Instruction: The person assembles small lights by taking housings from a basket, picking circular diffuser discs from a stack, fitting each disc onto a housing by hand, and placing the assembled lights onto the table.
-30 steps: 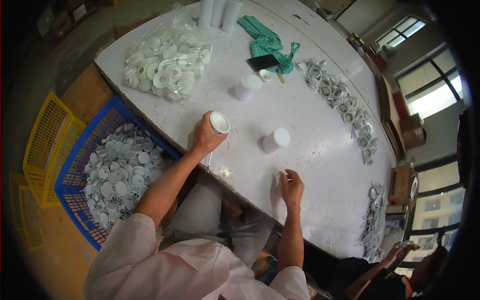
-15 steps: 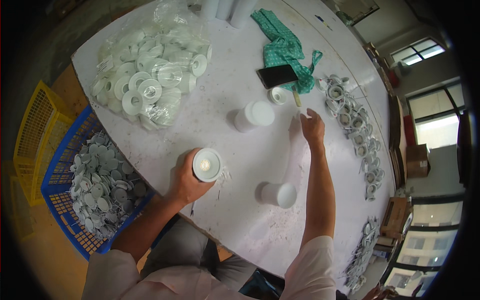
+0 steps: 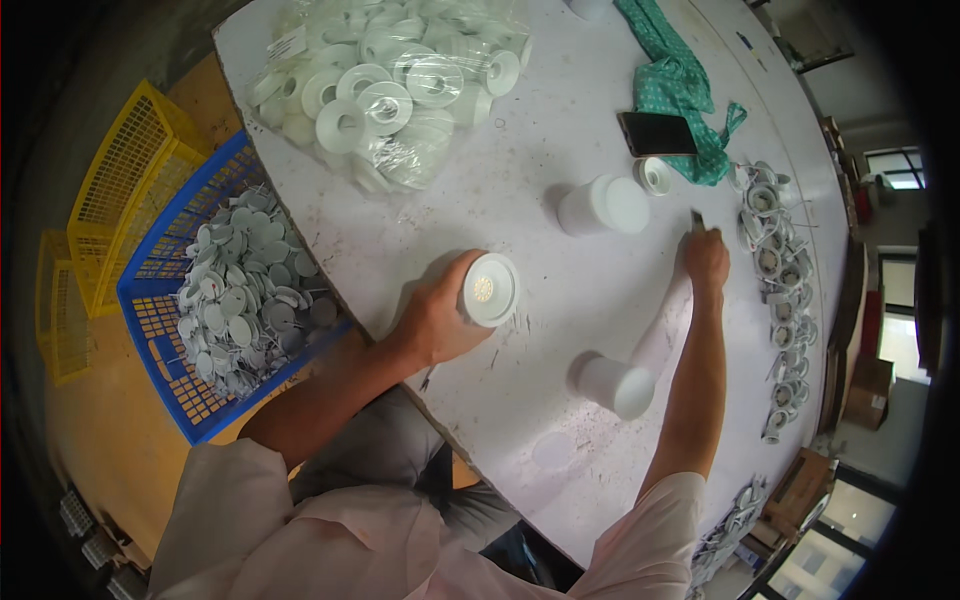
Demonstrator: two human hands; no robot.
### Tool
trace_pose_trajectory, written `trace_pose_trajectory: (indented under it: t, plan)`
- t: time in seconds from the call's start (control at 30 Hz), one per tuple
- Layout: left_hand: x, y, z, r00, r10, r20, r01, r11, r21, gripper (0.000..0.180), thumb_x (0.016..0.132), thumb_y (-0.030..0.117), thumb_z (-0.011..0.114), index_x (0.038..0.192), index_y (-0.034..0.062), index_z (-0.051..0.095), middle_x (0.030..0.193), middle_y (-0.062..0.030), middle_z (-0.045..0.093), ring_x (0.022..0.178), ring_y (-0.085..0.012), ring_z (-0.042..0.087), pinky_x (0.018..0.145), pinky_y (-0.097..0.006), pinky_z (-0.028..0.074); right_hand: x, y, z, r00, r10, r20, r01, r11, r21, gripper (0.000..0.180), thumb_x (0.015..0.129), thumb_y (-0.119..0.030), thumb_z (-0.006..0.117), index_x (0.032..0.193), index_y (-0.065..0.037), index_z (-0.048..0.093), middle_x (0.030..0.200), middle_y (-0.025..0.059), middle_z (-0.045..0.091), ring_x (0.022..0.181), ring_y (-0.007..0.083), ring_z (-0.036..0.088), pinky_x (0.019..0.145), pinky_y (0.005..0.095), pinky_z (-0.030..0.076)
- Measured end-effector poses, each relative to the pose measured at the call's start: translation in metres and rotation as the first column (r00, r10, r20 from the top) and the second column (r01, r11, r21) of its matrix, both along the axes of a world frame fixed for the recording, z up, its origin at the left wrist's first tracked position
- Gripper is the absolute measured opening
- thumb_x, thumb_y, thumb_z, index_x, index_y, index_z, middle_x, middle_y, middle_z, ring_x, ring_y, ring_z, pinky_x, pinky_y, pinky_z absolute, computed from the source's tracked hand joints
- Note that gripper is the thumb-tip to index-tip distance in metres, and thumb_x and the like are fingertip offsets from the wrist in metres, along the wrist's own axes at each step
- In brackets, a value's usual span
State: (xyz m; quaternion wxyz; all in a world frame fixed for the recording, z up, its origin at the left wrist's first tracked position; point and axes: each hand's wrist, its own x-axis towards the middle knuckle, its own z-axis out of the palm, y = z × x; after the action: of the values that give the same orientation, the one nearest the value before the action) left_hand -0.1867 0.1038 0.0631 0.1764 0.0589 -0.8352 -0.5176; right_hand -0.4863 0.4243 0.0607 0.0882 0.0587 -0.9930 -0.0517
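My left hand (image 3: 440,312) is wrapped round a white cylindrical lamp housing (image 3: 492,290), whose open ringed end faces up with a yellowish dotted disc inside. Out to the right, my right hand (image 3: 706,262) has its fingers closed on a small flat strip (image 3: 697,220) that sticks out beyond them; its kind is too small to make out. Between my hands lie two white cylinders, one farther off (image 3: 605,205) and one nearer me (image 3: 617,387). A small white ring-shaped cup (image 3: 654,177) sits just beyond my right hand, beside a black phone (image 3: 657,134).
A clear plastic bag of white rings (image 3: 390,100) lies at the far left. Green dotted cloth (image 3: 675,85) is under the phone. Wired round parts (image 3: 768,262) line the right side. Left of the table, a blue basket (image 3: 165,345) holds grey discs, near yellow crates (image 3: 130,170).
My right hand has gone from open beside the strip to closed on it. The whole view has shifted, with the table's things now farther right. My left hand still holds the lamp housing.
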Motion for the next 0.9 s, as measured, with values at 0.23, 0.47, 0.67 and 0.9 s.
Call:
trace_pose_trajectory:
  t: [0.23,0.47,0.67,0.9]
  plan:
    - [0.004,-0.001,0.006,0.999,0.005,0.037,0.000,0.992,-0.130,0.069,0.063,0.020,0.082,0.120,0.0056,0.046,0.109,-0.0162,0.061,0.099,-0.0333,0.062,0.083,-0.039,0.052,0.177,0.103,0.027,0.936,-0.352,0.013,0.280,0.722,-0.633,0.043,0.092,-0.038,0.048,0.068,-0.003,0.053,0.057,0.0091,0.054,0.046,0.0178,0.049,0.043,0.0325,0.038]
    - [0.035,0.030,0.036,0.937,-0.130,0.324,0.142,0.990,-0.014,0.067,0.060,0.015,0.080,0.116,0.0039,0.045,0.104,-0.0163,0.061,0.099,-0.0289,0.061,0.084,-0.036,0.049,0.411,0.028,0.049,0.919,-0.328,0.218,0.238,0.024,-0.971,0.015,0.093,-0.015,0.052,0.096,-0.002,0.057,0.072,0.0072,0.063,0.049,0.0069,0.046,0.043,0.0202,0.036]
    - [0.114,0.090,0.060,0.863,-0.330,0.382,0.352,0.936,0.014,0.064,0.062,0.013,0.077,0.117,0.0018,0.047,0.104,-0.0170,0.063,0.099,-0.0293,0.062,0.085,-0.036,0.049,0.479,-0.042,0.019,0.942,-0.224,-0.249,-0.112,0.490,-0.864,0.027,0.084,0.003,0.059,0.110,-0.003,0.065,0.087,0.0096,0.063,0.073,0.0161,0.061,0.065,0.0268,0.049]
    - [0.150,0.122,0.074,0.792,-0.399,0.462,0.484,0.872,-0.077,0.063,0.062,0.015,0.076,0.116,-0.0021,0.049,0.101,-0.0216,0.064,0.097,-0.0343,0.063,0.084,-0.038,0.050,0.518,-0.058,0.007,0.961,-0.156,-0.227,-0.100,0.571,-0.815,0.034,0.076,0.006,0.065,0.108,-0.007,0.067,0.093,0.0102,0.059,0.068,0.0182,0.060,0.058,0.0270,0.048]
